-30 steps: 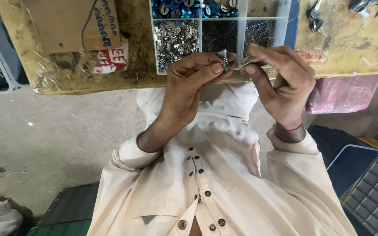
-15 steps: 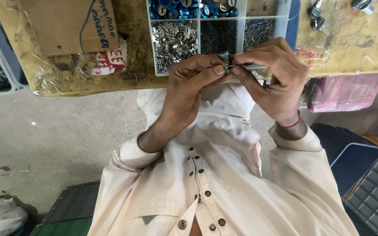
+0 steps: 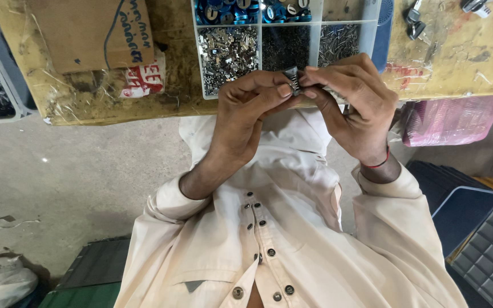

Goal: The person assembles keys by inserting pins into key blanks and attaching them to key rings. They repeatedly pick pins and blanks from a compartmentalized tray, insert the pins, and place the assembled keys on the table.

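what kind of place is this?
Likely a small assembly workshop: a worn wooden bench, a divided parts tray full of small metal pieces, and both hands, left hand and right hand, pinching a small metal part.

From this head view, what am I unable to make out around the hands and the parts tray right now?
- Small metal part, head view: mostly covered by the fingertips of the left hand and right hand; its shape is unclear.
- Slim metal piece in the right hand: hidden by the fingers.
- Divided parts tray: far compartments cut off by the top edge.
- Tray contents: too small to identify singly.
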Demonstrator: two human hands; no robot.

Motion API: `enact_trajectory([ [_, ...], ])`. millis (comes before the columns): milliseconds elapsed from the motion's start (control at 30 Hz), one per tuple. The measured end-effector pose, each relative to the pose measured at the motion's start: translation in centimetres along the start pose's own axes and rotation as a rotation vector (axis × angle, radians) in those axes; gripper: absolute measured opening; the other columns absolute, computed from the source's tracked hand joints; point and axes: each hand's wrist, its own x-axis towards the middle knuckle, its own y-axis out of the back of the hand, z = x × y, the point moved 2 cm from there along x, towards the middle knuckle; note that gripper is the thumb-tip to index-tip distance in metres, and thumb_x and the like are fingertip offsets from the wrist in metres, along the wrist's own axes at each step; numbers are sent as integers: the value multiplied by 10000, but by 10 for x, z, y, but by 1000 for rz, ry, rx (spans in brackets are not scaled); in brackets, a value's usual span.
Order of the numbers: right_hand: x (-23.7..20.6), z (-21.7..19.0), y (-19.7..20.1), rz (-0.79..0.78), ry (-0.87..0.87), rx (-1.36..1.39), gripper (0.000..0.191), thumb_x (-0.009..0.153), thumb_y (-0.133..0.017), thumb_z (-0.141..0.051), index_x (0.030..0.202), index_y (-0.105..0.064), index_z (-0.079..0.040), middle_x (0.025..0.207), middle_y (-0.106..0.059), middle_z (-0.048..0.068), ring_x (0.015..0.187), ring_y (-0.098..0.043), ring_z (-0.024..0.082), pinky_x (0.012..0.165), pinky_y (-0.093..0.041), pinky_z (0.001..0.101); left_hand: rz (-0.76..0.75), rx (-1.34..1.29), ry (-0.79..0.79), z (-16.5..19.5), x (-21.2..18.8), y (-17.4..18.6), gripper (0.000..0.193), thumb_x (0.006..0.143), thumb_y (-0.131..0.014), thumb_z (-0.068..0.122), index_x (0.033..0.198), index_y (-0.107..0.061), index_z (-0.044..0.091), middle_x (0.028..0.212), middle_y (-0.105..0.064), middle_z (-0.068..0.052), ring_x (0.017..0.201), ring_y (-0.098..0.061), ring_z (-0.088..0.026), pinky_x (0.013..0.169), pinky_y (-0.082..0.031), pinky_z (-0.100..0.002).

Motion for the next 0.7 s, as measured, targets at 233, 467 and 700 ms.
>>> enact_trajectory([
  [233,10,-4,1,56,1,-9,334,1029,-836,9,1312,-659,-13,1181,-709,99,1132,-661,193,879,-572,281,-30,8,-3,1,-2,0,107,1001,-755,27,1102,-760,-8,1061,-772,-138,965,-769,-224,966,-665,-396],
  [467,21,21,5,-294,-87,404,188,1116,-637,-21,1301,-662,-5,1313,-591,138,1230,-608,203,1037,-526,286,-60,77,73,4,-1,-3,146,982,-743,28,1116,-749,-32,1024,-778,-148,957,-777,-218,951,-663,-367],
  [700,4,32,-2,-264,-418,752,109,1117,-603,-32,1200,-655,15,1262,-635,115,1092,-645,134,874,-564,248,-70,41,90,6,-5,-6,130,1022,-726,6,1138,-745,-49,1021,-763,-139,951,-752,-196,965,-658,-370],
])
